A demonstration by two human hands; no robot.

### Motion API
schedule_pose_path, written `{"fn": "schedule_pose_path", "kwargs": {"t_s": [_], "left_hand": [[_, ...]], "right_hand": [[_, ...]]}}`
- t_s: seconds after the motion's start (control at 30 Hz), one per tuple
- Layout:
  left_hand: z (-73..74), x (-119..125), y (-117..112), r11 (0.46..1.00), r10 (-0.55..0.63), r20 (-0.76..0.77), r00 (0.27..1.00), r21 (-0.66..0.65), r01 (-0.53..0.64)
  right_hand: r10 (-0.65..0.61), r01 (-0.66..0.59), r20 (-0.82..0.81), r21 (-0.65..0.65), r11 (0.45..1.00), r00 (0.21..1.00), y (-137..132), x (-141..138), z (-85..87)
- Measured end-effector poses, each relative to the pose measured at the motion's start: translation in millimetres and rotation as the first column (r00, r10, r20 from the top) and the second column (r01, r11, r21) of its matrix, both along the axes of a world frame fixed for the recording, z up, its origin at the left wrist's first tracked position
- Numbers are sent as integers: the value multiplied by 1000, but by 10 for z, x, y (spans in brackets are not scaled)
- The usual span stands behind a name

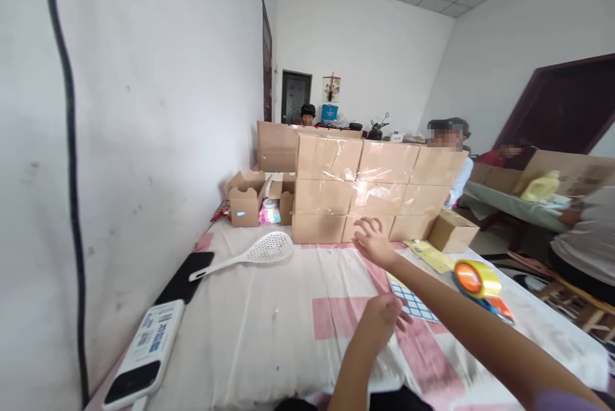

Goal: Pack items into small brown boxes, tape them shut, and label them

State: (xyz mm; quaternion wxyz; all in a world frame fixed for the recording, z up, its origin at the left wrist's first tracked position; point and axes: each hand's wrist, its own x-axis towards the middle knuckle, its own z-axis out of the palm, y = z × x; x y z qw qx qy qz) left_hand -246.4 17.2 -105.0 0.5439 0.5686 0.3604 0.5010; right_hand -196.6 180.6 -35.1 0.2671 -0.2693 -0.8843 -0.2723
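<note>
My right hand (pixel 373 242) reaches forward in front of a wall of stacked cardboard boxes (pixel 327 196). Its fingers are spread and nothing shows in them; whether the fingertips touch the boxes I cannot tell. Nearer to me, my left hand (pixel 379 321) hovers over the cloth with loosely bent fingers, some partly hidden, and no object visible in it. Beside it lies a sheet with a blue-and-white grid (pixel 417 302), partly covered by my right forearm. A white slotted skimmer (pixel 266 249) rests on the cloth to the left.
On the right are a yellow tape roll (pixel 483 280), a yellow card (pixel 430 256) and a single small carton (pixel 454 230). Open cartons (pixel 245 206) stand back left. A white power-bank-like device (pixel 148 347) and a black flat item (pixel 189 276) lie along the wall. Other people sit beyond.
</note>
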Motion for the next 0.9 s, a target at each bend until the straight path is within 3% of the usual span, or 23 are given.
{"fn": "schedule_pose_path", "kwargs": {"t_s": [0.1, 0.13, 0.2, 0.27, 0.33, 0.4, 0.5, 0.7, 0.8, 0.9], "left_hand": [[123, -170, -36, 998, 5, 258, 966, -65, 12], [167, -275, -57, 995, 67, 404, 912, -92, -33], [239, -548, -111, 974, 224, 645, 731, -166, -152], [275, -851, -173, 947, 321, 737, 595, -242, -211], [271, -1101, -224, 942, 333, 767, 548, -293, -162], [225, -1241, -244, 955, 278, 805, 524, -292, -59], [92, -1247, -205, 956, 255, 836, 486, -293, 2], [-117, -983, -115, 893, 444, 744, 500, -414, -176], [-96, -925, -158, 898, 423, 758, 496, -423, -119], [-24, -1007, -206, 899, 419, 802, 426, -432, -72]], "right_hand": [[148, -137, 47, -189, 972, 988, 80, -1205, 76], [164, -144, 64, -247, 958, 984, 97, -1592, 96], [143, -134, 10, -288, 948, 990, 110, -2291, 132], [-28, -17, -131, -333, 943, 991, 112, -2843, 169], [-243, 125, -258, -400, 908, 935, 124, -3219, 203], [-373, 207, -313, -453, 867, 874, 145, -3422, 217], [-383, 213, -332, -448, 868, 862, 161, -3475, 165], [-234, 75, -391, -382, 921, 890, 98, -3220, -76], [-99, -49, -345, -396, 917, 933, 88, -3224, -190], [-21, -134, -324, -450, 883, 946, 150, -3444, -214]]}}
